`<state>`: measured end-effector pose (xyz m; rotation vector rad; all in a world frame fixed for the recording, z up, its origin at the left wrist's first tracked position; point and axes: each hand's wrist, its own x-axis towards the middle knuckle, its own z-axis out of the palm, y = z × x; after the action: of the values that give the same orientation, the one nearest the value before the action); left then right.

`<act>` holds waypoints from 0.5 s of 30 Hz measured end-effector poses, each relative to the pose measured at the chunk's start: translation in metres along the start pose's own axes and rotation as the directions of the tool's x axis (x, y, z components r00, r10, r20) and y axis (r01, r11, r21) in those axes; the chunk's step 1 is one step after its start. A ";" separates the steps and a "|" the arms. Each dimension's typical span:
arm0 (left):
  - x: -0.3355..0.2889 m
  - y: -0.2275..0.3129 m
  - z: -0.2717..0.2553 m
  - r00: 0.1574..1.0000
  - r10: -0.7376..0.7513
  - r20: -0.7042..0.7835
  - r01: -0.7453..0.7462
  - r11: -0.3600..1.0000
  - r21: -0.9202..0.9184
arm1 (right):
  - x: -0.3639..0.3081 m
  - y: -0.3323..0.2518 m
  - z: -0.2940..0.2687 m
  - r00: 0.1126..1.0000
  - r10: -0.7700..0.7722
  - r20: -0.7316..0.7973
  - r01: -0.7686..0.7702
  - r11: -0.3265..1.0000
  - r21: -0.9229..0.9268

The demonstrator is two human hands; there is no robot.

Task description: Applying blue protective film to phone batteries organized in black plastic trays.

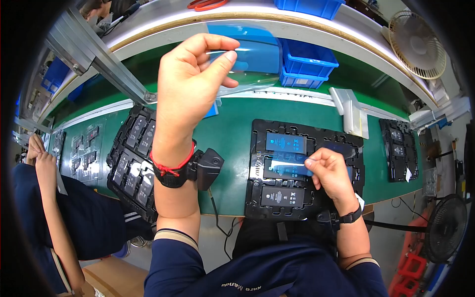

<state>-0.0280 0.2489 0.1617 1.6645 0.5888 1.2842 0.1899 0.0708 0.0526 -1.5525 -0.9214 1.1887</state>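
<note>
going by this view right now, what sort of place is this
Probably a factory assembly line: black trays of flat, battery-like parts on a long green worktable, stacked blue bins, and another person seated alongside.

I have the left hand (198,64) up high, its forearm (177,203) rising nearly straight from the lower edge and its wrist turned so the fingers (217,41) reach rightward. Thumb and forefinger meet in a pinch, the other fingers curled loosely behind. My right hand (330,174) sits much lower, its forearm (352,240) slanting up and leftward, thumb and forefinger also pinched, the remaining fingers bent inward underneath.
</note>
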 end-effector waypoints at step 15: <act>-0.002 0.002 0.004 0.994 -0.053 0.093 0.054 0.999 -0.004 | 0.010 0.003 0.010 0.993 0.105 0.063 -0.096 0.986 -0.136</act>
<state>-0.0251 0.2452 0.1623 1.6829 0.5691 1.1621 0.1825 0.0820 0.0459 -1.6895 -0.9953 1.2815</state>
